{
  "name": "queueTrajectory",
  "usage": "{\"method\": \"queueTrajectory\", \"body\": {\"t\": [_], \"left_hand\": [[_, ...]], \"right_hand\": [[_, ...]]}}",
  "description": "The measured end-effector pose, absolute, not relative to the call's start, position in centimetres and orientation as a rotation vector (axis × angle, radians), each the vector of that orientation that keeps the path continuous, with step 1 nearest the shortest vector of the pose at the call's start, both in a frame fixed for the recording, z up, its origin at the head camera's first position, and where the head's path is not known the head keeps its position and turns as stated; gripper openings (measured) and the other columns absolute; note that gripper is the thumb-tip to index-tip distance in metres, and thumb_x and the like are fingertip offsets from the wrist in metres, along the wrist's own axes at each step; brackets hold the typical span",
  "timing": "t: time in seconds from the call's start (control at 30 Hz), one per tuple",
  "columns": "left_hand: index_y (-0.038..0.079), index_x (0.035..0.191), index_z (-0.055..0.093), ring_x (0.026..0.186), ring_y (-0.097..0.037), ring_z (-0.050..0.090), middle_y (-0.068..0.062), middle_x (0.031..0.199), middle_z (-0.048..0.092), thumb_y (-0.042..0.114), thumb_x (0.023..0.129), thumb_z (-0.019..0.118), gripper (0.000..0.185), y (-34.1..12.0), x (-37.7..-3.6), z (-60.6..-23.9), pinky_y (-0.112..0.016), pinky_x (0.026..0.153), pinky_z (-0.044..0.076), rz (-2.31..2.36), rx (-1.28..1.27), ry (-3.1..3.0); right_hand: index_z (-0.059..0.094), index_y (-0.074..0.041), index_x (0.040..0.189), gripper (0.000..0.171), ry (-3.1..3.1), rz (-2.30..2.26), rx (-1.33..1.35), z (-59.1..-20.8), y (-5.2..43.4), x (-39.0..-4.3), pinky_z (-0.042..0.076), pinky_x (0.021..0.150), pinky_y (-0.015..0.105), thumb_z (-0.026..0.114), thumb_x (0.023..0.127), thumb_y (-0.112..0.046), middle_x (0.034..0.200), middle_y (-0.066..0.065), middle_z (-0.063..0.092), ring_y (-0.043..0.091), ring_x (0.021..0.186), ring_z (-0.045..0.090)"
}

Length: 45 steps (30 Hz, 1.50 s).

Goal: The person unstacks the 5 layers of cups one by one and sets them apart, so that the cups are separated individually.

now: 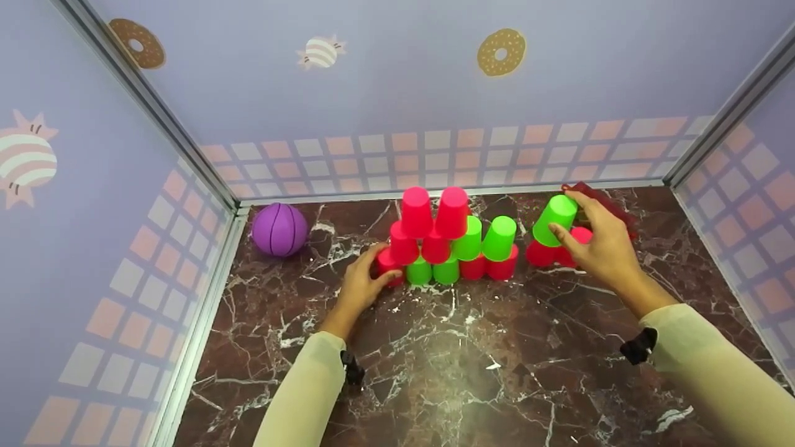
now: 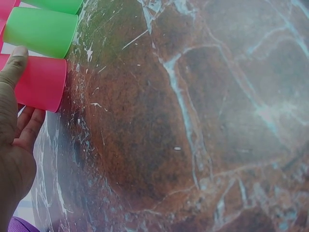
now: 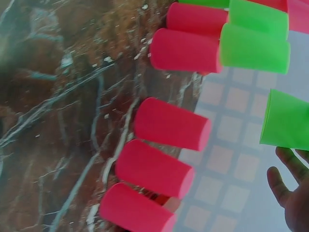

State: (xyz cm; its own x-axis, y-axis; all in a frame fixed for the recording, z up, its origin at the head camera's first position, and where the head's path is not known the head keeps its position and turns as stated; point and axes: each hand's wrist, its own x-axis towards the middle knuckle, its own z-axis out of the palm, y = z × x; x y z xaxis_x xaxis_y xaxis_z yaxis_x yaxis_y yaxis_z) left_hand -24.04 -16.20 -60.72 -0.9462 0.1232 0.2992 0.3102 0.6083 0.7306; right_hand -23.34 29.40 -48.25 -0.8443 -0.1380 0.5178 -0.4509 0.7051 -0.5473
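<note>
Upside-down plastic cups stand in a stepped stack at the middle of the table, two pink cups (image 1: 416, 212) on top, with pink and green cups (image 1: 499, 238) in the tiers below. My left hand (image 1: 360, 282) holds the leftmost pink cup (image 2: 41, 83) of the bottom row, thumb on its near side and fingers round the far side. To the right of the stack my right hand (image 1: 605, 245) grips a green cup (image 1: 555, 219), tilted a little. It is raised over a short row of pink cups (image 3: 153, 169), partly hidden by that hand in the head view.
A purple ball (image 1: 279, 230) sits at the back left of the dark marbled table (image 1: 435, 360). Behind the right hand lies a red see-through item (image 1: 612, 208). Patterned panels (image 1: 397, 93) wall in the back and both sides.
</note>
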Motion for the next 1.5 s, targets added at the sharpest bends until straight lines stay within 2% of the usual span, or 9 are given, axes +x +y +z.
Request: {"method": "queueTrajectory", "body": {"t": [0.2, 0.47, 0.6, 0.7, 0.8, 0.87, 0.97, 1.07, 1.5], "left_hand": [[0.008, 0.148, 0.064, 0.125, -0.043, 0.074, -0.022, 0.141, 0.074, 0.031, 0.087, 0.092, 0.07, -16.3, -24.0, -60.8, -0.061, 0.108, 0.059, -1.257, -0.35, -2.622], [0.008, 0.147, 0.064, 0.126, -0.043, 0.074, -0.023, 0.142, 0.073, 0.031, 0.087, 0.092, 0.07, -16.3, -24.0, -61.1, -0.06, 0.108, 0.059, -1.256, -0.345, -2.617], [0.01, 0.148, 0.065, 0.129, -0.044, 0.073, -0.022, 0.146, 0.072, 0.032, 0.087, 0.092, 0.071, -16.4, -24.1, -61.3, -0.061, 0.111, 0.058, -1.26, -0.327, -2.626], [0.012, 0.148, 0.065, 0.131, -0.043, 0.072, -0.021, 0.147, 0.071, 0.034, 0.087, 0.092, 0.071, -16.5, -24.1, -61.4, -0.061, 0.112, 0.057, -1.257, -0.316, -2.637], [0.012, 0.149, 0.064, 0.132, -0.043, 0.071, -0.021, 0.148, 0.071, 0.035, 0.088, 0.091, 0.07, -16.5, -24.1, -61.4, -0.061, 0.113, 0.057, -1.259, -0.315, -2.637], [0.01, 0.148, 0.064, 0.132, -0.043, 0.071, -0.021, 0.148, 0.071, 0.035, 0.088, 0.091, 0.07, -16.5, -24.1, -61.4, -0.061, 0.113, 0.057, -1.261, -0.317, -2.635], [0.009, 0.148, 0.064, 0.132, -0.044, 0.071, -0.021, 0.148, 0.07, 0.034, 0.088, 0.091, 0.071, -16.4, -24.1, -61.3, -0.061, 0.113, 0.057, -1.269, -0.32, -2.635], [0.008, 0.148, 0.064, 0.132, -0.044, 0.071, -0.021, 0.148, 0.07, 0.034, 0.088, 0.091, 0.071, -16.3, -24.1, -61.2, -0.061, 0.113, 0.056, -1.269, -0.319, -2.638], [0.008, 0.148, 0.064, 0.126, -0.042, 0.074, -0.022, 0.144, 0.072, 0.031, 0.088, 0.092, 0.07, -16.1, -24.1, -60.8, -0.059, 0.108, 0.06, -1.263, -0.346, -2.621]], "right_hand": [[0.059, 0.004, 0.15, 0.067, -2.483, 0.886, 0.418, -50.0, 30.5, -22.8, 0.042, 0.087, 0.01, 0.09, 0.092, -0.007, 0.126, 0.025, 0.074, 0.038, 0.105, 0.074], [0.059, 0.006, 0.148, 0.066, -2.552, 0.853, 0.379, -52.3, 31.2, -22.1, 0.06, 0.081, 0.037, 0.091, 0.092, -0.009, 0.126, 0.027, 0.074, 0.042, 0.1, 0.077], [0.058, 0.007, 0.147, 0.065, -2.583, 0.888, 0.377, -53.6, 31.4, -21.7, 0.056, 0.077, 0.013, 0.09, 0.092, -0.008, 0.122, 0.028, 0.074, 0.044, 0.093, 0.078], [0.059, 0.007, 0.146, 0.064, -2.598, 0.926, 0.374, -54.6, 31.6, -21.6, 0.034, 0.079, -0.008, 0.091, 0.092, -0.006, 0.123, 0.029, 0.074, 0.045, 0.095, 0.079], [0.06, 0.008, 0.143, 0.062, -2.604, 0.957, 0.368, -55.6, 31.7, -21.5, 0.038, 0.08, -0.008, 0.091, 0.09, -0.004, 0.121, 0.029, 0.074, 0.046, 0.097, 0.079], [0.06, 0.008, 0.14, 0.06, -2.618, 0.962, 0.367, -56.2, 31.7, -21.4, 0.05, 0.082, -0.001, 0.091, 0.091, -0.004, 0.12, 0.028, 0.074, 0.045, 0.099, 0.079], [0.06, 0.008, 0.139, 0.058, -2.648, 0.948, 0.357, -56.9, 31.8, -21.2, 0.067, 0.082, 0.028, 0.091, 0.091, -0.004, 0.12, 0.028, 0.073, 0.044, 0.1, 0.078], [0.06, 0.008, 0.139, 0.059, -2.665, 0.923, 0.344, -57.5, 31.7, -21.0, 0.065, 0.085, 0.057, 0.091, 0.091, -0.005, 0.122, 0.028, 0.072, 0.044, 0.101, 0.076], [0.057, 0.008, 0.14, 0.059, -2.728, 0.9, 0.324, -59.0, 31.7, -20.7, 0.056, 0.102, 0.068, 0.089, 0.093, -0.007, 0.13, 0.031, 0.068, 0.051, 0.118, 0.07]]}}
